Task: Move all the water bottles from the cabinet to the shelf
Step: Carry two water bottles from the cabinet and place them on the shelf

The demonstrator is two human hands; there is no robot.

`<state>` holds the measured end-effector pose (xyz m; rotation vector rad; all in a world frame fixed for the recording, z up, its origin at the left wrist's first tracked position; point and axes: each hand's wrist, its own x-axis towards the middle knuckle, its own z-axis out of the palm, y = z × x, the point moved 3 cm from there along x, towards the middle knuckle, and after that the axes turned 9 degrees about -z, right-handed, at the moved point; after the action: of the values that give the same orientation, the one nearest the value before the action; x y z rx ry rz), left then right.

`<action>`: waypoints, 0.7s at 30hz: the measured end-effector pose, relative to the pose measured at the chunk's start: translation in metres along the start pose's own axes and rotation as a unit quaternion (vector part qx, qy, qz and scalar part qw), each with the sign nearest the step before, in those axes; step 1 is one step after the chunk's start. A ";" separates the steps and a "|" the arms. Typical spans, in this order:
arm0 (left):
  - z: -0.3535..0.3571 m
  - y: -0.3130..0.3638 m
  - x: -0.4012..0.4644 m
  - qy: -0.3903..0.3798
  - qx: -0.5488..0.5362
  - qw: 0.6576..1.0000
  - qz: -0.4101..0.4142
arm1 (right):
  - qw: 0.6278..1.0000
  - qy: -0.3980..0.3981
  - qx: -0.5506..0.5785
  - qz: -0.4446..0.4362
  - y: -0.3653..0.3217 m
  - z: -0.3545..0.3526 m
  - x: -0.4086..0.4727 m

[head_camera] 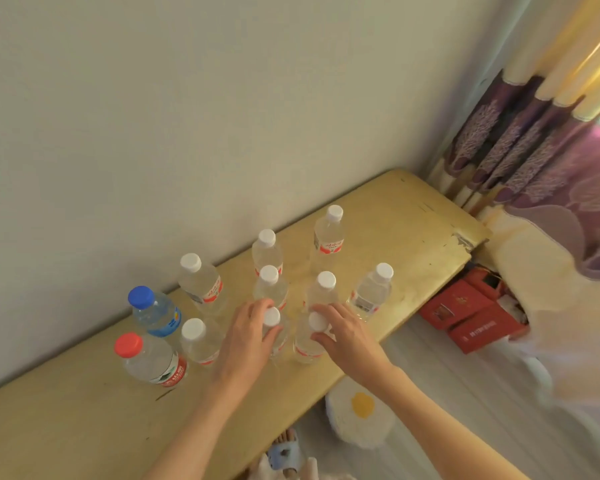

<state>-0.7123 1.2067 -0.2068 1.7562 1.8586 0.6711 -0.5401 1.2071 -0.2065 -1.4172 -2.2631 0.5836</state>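
Several clear water bottles stand upright on the yellow cabinet top [395, 216]. Most have white caps, such as the far bottle [329, 237]. At the left stand a blue-capped bottle [156, 313] and a red-capped bottle [149, 360]. My left hand [248, 336] is wrapped around the neck of a white-capped bottle [274, 332] near the front edge. My right hand [347, 336] grips the neck of the white-capped bottle [309, 341] beside it. Both bottles stand on the cabinet.
A pale wall runs behind the cabinet. Purple and cream curtains [534, 150] hang at the right. Red boxes [468, 317] lie on the floor past the cabinet's end. A white cushion with a yellow centre [359, 417] and slippers [284, 452] lie below the front edge.
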 end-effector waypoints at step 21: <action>0.081 0.178 -0.188 -0.245 -0.039 0.921 0.300 | 0.925 0.288 -0.017 0.249 -0.013 -0.096 -0.369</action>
<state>-0.5156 1.0290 -0.1490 2.2011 0.9466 0.4399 -0.3493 0.8793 -0.1632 -1.8951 -1.4659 0.2156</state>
